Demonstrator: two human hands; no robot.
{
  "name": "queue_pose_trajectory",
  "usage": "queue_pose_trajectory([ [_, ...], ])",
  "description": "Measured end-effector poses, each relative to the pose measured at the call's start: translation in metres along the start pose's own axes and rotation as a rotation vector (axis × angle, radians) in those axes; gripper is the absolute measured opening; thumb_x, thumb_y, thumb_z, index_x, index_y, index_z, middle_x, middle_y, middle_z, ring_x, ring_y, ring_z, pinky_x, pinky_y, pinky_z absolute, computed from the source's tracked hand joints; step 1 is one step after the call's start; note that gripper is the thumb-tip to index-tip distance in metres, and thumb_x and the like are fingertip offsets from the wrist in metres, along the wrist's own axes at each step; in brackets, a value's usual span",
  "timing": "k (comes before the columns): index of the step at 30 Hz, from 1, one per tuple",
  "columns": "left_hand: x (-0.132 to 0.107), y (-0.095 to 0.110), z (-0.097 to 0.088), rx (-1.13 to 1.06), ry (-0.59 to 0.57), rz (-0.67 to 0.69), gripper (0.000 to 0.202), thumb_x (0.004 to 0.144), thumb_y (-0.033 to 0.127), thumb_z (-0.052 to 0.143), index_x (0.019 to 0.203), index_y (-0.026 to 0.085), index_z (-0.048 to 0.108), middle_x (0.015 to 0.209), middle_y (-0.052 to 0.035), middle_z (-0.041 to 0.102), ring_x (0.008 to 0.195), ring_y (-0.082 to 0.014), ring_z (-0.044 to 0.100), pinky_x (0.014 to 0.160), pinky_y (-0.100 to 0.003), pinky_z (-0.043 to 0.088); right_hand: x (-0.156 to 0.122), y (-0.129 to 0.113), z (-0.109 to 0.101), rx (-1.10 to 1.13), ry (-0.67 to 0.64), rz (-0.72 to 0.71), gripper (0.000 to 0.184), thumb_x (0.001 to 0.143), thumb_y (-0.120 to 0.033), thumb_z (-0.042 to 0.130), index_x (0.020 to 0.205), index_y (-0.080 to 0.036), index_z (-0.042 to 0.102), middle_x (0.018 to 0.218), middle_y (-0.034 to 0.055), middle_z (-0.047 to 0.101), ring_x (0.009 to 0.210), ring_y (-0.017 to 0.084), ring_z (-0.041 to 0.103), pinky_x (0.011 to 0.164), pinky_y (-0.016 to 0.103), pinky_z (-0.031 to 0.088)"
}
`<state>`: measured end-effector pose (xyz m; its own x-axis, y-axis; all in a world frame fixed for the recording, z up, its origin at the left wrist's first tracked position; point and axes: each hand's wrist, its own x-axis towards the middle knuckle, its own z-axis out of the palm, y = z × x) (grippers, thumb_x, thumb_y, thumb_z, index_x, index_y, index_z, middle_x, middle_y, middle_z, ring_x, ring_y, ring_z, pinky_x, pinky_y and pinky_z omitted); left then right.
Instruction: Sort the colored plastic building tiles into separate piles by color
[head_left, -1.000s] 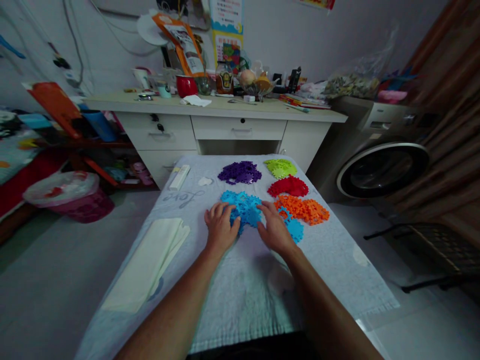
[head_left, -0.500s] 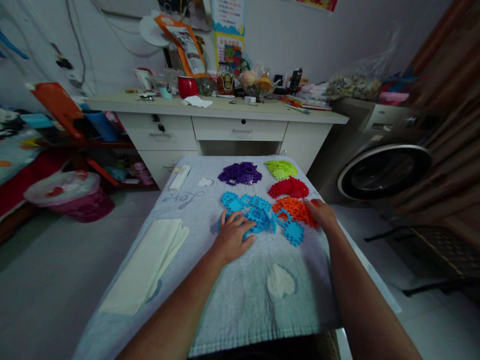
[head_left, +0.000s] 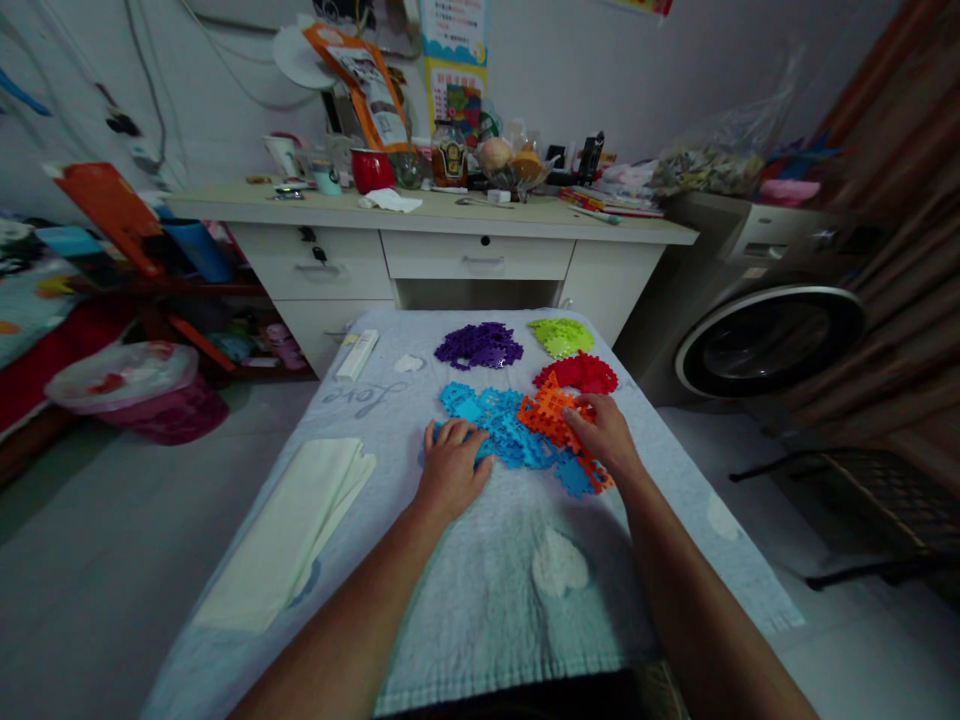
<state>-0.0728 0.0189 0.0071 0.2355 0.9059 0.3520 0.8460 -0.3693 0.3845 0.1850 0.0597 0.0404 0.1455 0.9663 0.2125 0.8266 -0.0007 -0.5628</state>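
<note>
Flat blue plastic interlocking pieces [head_left: 517,435] with notched edges lie heaped mid-table. At the heap's left edge my left hand [head_left: 452,465] rests palm down, its fingers slightly apart against the pieces. Orange interlocking pieces [head_left: 546,408] are bunched under the curled fingers of my right hand [head_left: 600,430]; they overlap the right side of the blue heap, and a few trail toward me. Just behind them is a pile of red pieces [head_left: 581,372]. Farther back sit lime green pieces [head_left: 561,336] and, to their left, purple pieces [head_left: 480,345].
A grey-blue cloth [head_left: 480,590] covers the table. On its left side lie a folded pale cloth [head_left: 289,530] and a white box [head_left: 358,355]. Beyond stands a cluttered desk [head_left: 300,210], with a washing machine [head_left: 735,260] at the right and a pink bin [head_left: 150,395] at the left.
My right hand has swept the orange pieces leftward, from beside the blue heap onto it. My left hand has shifted slightly left and toward me.
</note>
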Motion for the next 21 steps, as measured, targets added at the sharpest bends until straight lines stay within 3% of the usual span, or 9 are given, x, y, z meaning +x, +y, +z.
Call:
queue_pose_trajectory([
  [7, 0.0, -0.005, 0.009, -0.059, 0.018, -0.028, 0.049, 0.082, 0.04, 0.061, 0.128, 0.023, 0.056, 0.126, -0.0115, 0.062, 0.124, -0.0316, 0.048, 0.11, -0.057, 0.028, -0.012, -0.05, 0.028, 0.115, -0.053, -0.244, 0.022, 0.084, -0.03, 0.058, 0.101, -0.018, 0.065, 0.102, 0.0086, 0.068, 0.097, 0.022, 0.06, 0.09, 0.035, 0.046],
  [11, 0.001, -0.008, 0.013, -0.13, 0.125, -0.087, 0.08, 0.077, 0.04, 0.065, 0.146, 0.016, 0.032, 0.134, -0.0172, 0.055, 0.125, -0.0332, 0.048, 0.108, -0.055, 0.032, -0.019, -0.082, 0.048, 0.124, -0.1, -0.359, 0.015, 0.083, -0.016, 0.054, 0.094, -0.018, 0.065, 0.097, 0.0088, 0.067, 0.097, 0.022, 0.059, 0.091, 0.036, 0.045],
  [14, 0.003, -0.009, 0.011, -0.17, 0.189, -0.08, 0.088, 0.074, 0.037, 0.068, 0.148, 0.015, 0.026, 0.137, -0.018, 0.05, 0.129, -0.0331, 0.046, 0.109, -0.052, 0.034, -0.022, -0.096, 0.052, 0.212, -0.177, -0.469, 0.019, 0.084, -0.012, 0.052, 0.097, -0.019, 0.064, 0.102, 0.0072, 0.067, 0.099, 0.02, 0.059, 0.092, 0.034, 0.046],
  [17, 0.004, -0.008, 0.007, -0.153, 0.19, -0.073, 0.083, 0.074, 0.038, 0.068, 0.147, 0.02, 0.033, 0.143, -0.0163, 0.042, 0.134, -0.0329, 0.04, 0.111, -0.051, 0.032, -0.019, -0.09, 0.042, 0.257, -0.189, -0.517, 0.022, 0.086, -0.015, 0.051, 0.103, -0.02, 0.065, 0.108, 0.0067, 0.067, 0.103, 0.019, 0.06, 0.094, 0.034, 0.046],
  [21, 0.003, -0.007, 0.005, -0.093, 0.14, -0.046, 0.065, 0.077, 0.041, 0.067, 0.138, 0.027, 0.05, 0.148, -0.0124, 0.035, 0.137, -0.0338, 0.035, 0.113, -0.053, 0.029, -0.004, -0.051, 0.017, 0.093, -0.04, -0.318, 0.026, 0.088, -0.024, 0.051, 0.108, -0.016, 0.065, 0.113, 0.0117, 0.067, 0.108, 0.023, 0.06, 0.097, 0.038, 0.044],
])
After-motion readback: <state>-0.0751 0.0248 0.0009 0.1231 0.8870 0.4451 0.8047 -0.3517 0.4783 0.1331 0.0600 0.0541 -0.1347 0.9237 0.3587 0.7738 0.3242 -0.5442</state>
